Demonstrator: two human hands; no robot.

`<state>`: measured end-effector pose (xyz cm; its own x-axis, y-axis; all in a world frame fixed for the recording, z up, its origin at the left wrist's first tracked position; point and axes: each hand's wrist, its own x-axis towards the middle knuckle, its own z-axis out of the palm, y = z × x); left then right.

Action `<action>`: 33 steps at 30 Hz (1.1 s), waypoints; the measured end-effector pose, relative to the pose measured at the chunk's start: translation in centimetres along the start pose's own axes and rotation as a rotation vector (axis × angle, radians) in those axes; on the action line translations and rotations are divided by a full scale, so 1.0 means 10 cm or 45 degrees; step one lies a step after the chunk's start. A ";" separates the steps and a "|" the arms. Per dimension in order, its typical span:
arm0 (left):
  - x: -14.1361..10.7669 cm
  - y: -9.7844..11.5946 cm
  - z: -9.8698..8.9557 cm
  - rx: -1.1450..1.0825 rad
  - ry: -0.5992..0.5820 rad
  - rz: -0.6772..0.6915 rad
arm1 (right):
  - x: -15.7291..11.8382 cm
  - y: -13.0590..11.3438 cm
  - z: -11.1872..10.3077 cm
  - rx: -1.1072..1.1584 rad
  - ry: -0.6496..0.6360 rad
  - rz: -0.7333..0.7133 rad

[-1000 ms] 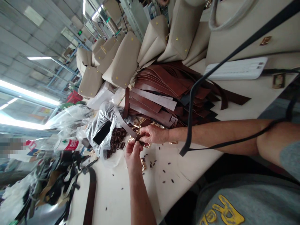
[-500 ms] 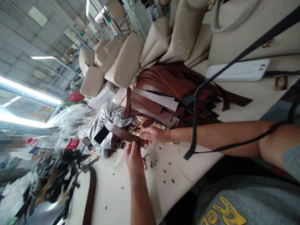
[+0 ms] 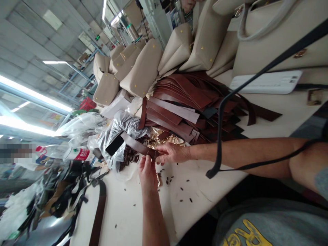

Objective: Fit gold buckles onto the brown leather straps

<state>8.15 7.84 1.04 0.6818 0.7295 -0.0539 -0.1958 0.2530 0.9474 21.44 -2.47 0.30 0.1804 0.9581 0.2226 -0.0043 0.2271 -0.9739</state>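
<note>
A brown leather strap [image 3: 137, 145] curves up to the left from my two hands, over the white table [image 3: 123, 208]. My left hand [image 3: 148, 169] pinches it near its lower end, thumb on top. From the right, my right hand [image 3: 171, 152] grips the same end, its fingers closed round it. Behind the hands lie gold metal fittings [image 3: 167, 138]. Small brown loops [image 3: 130, 156] are heaped on plastic to the left. Beyond is a large pile of brown straps [image 3: 179, 99].
Beige bags [image 3: 142, 68] stand along the back. A black phone-like slab [image 3: 114, 145] rests on plastic wrap. Bottles [image 3: 78, 153] and scraps [image 3: 58, 191] are at the left. A black cord [image 3: 219, 136] hangs before my right forearm. Small dark bits dot the table.
My right hand has moved slightly down and closed round the strap's end beside my left hand. The whole view has shifted a little.
</note>
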 end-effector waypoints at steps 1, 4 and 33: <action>-0.01 0.00 0.02 0.012 0.001 -0.007 | 0.00 0.00 0.01 -0.007 -0.002 0.012; -0.04 -0.03 0.06 0.046 -0.018 -0.012 | 0.01 -0.02 0.01 -0.020 0.009 0.049; 0.18 0.20 -0.50 -0.161 0.389 0.170 | -0.02 -0.07 -0.10 -0.767 -0.237 -0.222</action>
<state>5.46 12.78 1.31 0.4058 0.9130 -0.0424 -0.3675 0.2055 0.9070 22.40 -3.03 0.83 -0.0449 0.9427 0.3307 0.5710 0.2958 -0.7658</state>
